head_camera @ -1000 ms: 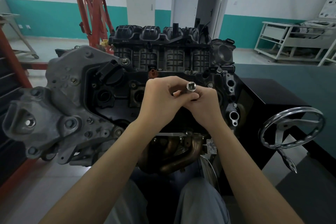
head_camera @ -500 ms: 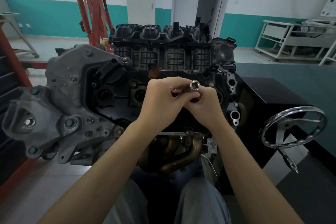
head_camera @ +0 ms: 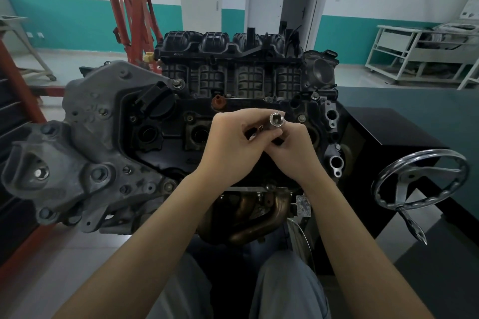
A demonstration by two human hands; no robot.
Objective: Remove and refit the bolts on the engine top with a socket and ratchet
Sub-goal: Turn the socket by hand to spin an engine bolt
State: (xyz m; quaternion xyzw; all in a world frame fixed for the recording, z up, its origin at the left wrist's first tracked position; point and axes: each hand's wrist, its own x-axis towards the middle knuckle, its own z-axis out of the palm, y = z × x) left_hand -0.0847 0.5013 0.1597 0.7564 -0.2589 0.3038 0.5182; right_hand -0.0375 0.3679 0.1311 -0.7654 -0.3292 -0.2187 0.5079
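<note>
Socket (head_camera: 276,119): chrome, held above the engine top (head_camera: 166,122) between both hands, square drive opening turned up toward the camera, long axis running down-left into the fingers. Left hand (head_camera: 228,147) is curled around its lower end; right hand (head_camera: 291,149) pinches just beneath the mouth. Ratchet is not seen.

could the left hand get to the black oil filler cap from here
Probably yes: the oil filler cap sits exposed on the engine's left, nothing between, though the left hand is holding the socket.
</note>
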